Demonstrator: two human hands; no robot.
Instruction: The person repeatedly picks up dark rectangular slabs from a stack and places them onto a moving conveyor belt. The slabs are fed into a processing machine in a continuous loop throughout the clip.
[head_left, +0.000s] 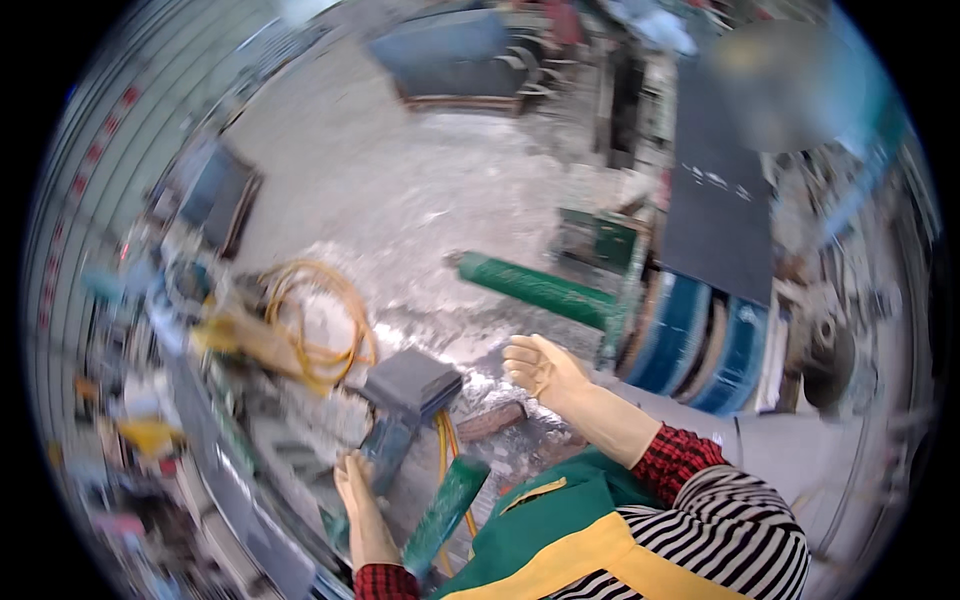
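Both hands wear pale cream rubber gloves. My right hand (pixel 540 370) is raised in front of me with its fingers curled into a fist, and nothing shows in it. Just beyond it a green roller (pixel 540 288) sticks out from a machine frame. My left hand (pixel 354 485) is lower on the left, its fingers loosely extended and somewhat blurred, apparently holding nothing. It is nearest a blue-grey motor-like unit with a dark box (pixel 412 384) on top. Another green cylinder (pixel 448 508) lies between my left arm and my green apron (pixel 560 520).
A coiled yellow hose (pixel 320 310) lies on the wet grey floor (pixel 400 190). Blue-wrapped rolls (pixel 668 330) and a dark belt (pixel 718 180) stand at the right. A brownish block (pixel 490 422) lies near the dark box. Blue-grey bins (pixel 450 55) stand at the back.
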